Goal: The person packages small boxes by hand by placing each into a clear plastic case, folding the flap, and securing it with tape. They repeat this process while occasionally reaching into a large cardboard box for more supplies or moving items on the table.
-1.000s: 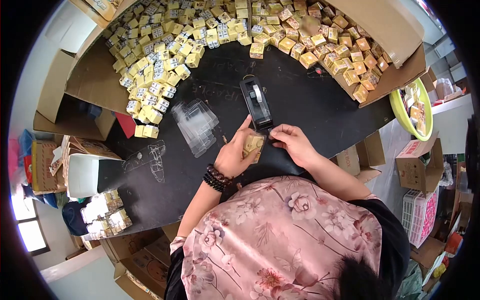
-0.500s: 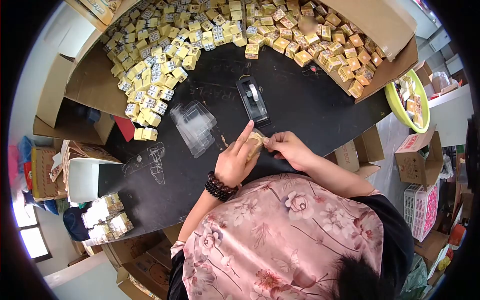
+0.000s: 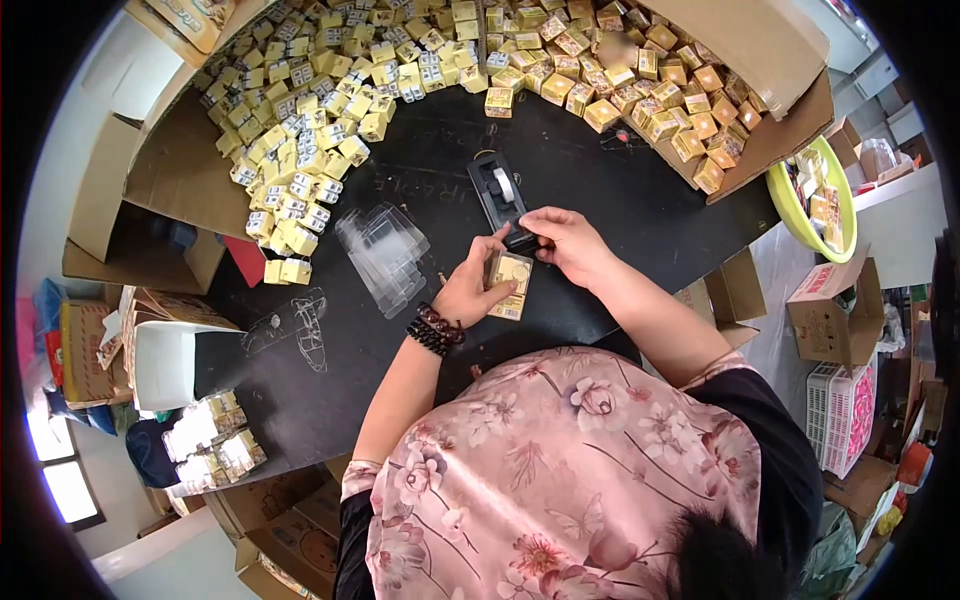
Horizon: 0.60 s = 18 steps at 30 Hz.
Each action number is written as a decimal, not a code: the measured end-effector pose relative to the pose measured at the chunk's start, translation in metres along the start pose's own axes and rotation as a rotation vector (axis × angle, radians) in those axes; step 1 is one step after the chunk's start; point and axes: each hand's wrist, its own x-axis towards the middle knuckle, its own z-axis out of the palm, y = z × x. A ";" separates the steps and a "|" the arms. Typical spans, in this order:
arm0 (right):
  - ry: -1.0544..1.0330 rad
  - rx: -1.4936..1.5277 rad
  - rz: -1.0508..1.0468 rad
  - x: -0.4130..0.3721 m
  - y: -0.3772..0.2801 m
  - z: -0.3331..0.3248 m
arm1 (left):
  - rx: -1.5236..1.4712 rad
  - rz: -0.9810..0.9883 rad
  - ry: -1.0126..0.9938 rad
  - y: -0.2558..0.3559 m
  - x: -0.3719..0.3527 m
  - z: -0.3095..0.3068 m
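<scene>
My left hand (image 3: pixel 472 290) is closed around a small yellow pack (image 3: pixel 511 284) in a clear case, thumb across its face. At the near end of the black tape dispenser (image 3: pixel 497 195), my right hand (image 3: pixel 567 243) has its thumb and forefinger pinched together; whatever lies between them is too small to make out. A white tape roll sits in the dispenser. Left of the dispenser, flat clear plastic cases (image 3: pixel 384 255) lie overlapping on the black table (image 3: pixel 400 375).
Yellow-and-white boxes (image 3: pixel 300 160) and gold boxes (image 3: pixel 600 115) are heaped along the far side between cardboard walls. Packed clear cases (image 3: pixel 213 440) stand at the left edge near a white bin (image 3: pixel 165 362). A yellow-green basket (image 3: pixel 848 205) is at the right.
My right hand has moved away from the pack, up to the dispenser's near end. The pack in my left hand now shows its printed face and clear case.
</scene>
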 end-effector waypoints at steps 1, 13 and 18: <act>-0.001 0.001 0.005 -0.006 0.001 0.002 | -0.001 -0.005 0.001 -0.002 0.000 0.000; 0.006 -0.139 -0.147 -0.032 0.040 0.000 | -0.264 0.135 0.464 0.027 -0.024 0.006; -0.207 -0.239 -0.146 -0.080 0.022 0.051 | -0.085 0.156 0.618 0.043 -0.042 0.006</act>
